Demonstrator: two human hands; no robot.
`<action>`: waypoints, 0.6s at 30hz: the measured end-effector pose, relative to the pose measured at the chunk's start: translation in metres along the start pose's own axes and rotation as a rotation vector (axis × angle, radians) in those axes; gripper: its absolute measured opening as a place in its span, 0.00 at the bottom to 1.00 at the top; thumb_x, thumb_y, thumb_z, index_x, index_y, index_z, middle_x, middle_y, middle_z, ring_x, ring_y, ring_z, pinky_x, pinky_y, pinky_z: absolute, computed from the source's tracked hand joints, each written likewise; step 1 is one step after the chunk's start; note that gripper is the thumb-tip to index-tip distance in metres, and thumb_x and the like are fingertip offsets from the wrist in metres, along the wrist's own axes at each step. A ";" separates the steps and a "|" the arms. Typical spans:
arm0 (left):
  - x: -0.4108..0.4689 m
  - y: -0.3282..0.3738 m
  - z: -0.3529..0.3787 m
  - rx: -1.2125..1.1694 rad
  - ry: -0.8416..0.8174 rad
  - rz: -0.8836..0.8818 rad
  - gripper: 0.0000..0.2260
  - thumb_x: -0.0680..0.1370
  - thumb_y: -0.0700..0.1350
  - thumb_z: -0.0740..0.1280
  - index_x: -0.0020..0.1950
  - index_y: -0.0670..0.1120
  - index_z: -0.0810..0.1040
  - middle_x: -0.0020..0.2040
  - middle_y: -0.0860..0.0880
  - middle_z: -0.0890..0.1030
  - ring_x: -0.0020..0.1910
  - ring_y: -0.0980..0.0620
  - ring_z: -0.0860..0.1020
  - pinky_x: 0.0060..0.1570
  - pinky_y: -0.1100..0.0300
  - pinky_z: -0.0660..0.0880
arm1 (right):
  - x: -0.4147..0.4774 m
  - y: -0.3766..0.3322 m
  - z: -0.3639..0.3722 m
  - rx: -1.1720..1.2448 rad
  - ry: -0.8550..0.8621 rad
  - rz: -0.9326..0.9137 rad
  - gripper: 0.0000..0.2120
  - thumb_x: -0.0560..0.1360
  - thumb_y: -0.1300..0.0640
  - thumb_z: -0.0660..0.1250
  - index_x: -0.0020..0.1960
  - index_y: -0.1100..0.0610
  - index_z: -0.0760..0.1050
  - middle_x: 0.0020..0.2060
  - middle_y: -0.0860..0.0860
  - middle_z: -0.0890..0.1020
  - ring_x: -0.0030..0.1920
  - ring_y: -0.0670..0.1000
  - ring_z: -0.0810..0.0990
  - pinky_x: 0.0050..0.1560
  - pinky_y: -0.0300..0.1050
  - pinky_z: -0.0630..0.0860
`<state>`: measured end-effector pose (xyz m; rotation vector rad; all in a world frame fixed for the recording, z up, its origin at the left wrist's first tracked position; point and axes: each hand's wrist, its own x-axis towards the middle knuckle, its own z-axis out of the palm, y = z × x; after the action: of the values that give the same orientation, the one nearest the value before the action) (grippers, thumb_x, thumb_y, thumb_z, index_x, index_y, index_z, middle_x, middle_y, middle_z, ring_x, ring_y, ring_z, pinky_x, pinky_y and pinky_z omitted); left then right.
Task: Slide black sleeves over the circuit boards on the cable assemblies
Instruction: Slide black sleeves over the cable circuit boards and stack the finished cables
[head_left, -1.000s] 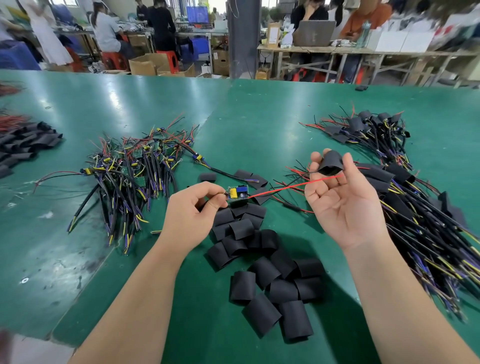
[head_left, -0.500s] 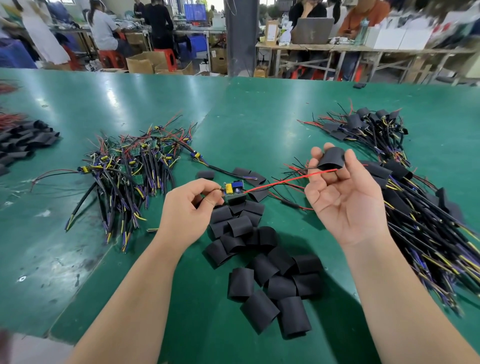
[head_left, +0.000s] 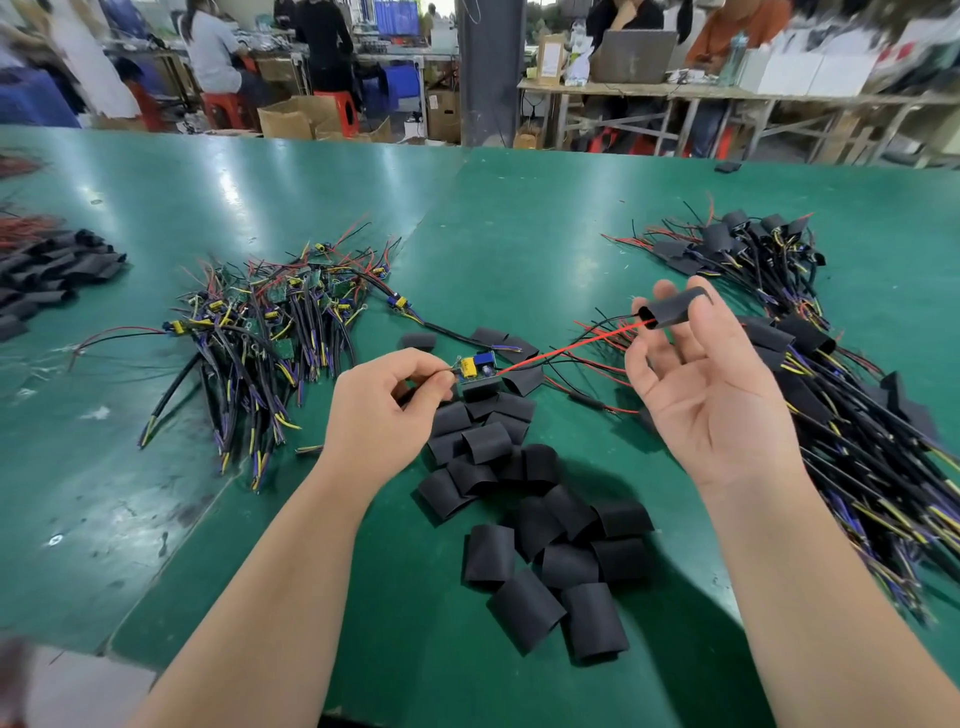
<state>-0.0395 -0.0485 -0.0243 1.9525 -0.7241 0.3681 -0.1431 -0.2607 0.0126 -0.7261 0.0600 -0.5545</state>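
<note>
One heap of unsleeved cable assemblies (head_left: 270, 332) lies left on the green counter (head_left: 519, 218). Left hand (head_left: 379, 415): grip pinched on the lead just beside a bare circuit board (head_left: 475, 365), above the loose black sleeves (head_left: 524, 519); red wire (head_left: 566, 347) runs rightward into a single sleeve (head_left: 672, 306) pinched in the right hand (head_left: 711, 395) grip, palm up. Sleeved assemblies (head_left: 857, 441) heaped far right

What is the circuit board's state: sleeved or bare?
Bare. The circuit board at the left hand shows blue and yellow parts; the black sleeve is apart, pinched in the right hand.
</note>
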 end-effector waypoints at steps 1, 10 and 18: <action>0.000 0.000 0.000 -0.006 0.003 0.003 0.10 0.75 0.36 0.69 0.39 0.50 0.79 0.28 0.64 0.77 0.26 0.66 0.71 0.29 0.77 0.63 | 0.000 0.001 0.000 -0.036 0.007 -0.010 0.11 0.70 0.60 0.67 0.52 0.53 0.75 0.49 0.51 0.84 0.44 0.48 0.82 0.44 0.41 0.78; -0.003 0.011 0.009 -0.168 -0.034 -0.001 0.10 0.76 0.37 0.69 0.40 0.52 0.80 0.31 0.58 0.81 0.25 0.63 0.71 0.30 0.75 0.64 | -0.005 0.029 0.013 -0.154 -0.007 0.089 0.22 0.63 0.65 0.69 0.55 0.51 0.72 0.46 0.52 0.84 0.44 0.48 0.83 0.41 0.39 0.76; -0.002 0.021 0.006 -0.392 -0.123 -0.036 0.06 0.74 0.42 0.69 0.39 0.51 0.80 0.32 0.56 0.81 0.31 0.56 0.76 0.35 0.67 0.72 | -0.008 0.043 0.016 -0.208 -0.089 0.158 0.11 0.64 0.65 0.69 0.44 0.54 0.81 0.48 0.55 0.84 0.42 0.51 0.82 0.38 0.38 0.77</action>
<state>-0.0548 -0.0606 -0.0138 1.6227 -0.7745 0.0742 -0.1270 -0.2210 -0.0043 -0.9391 0.0927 -0.3673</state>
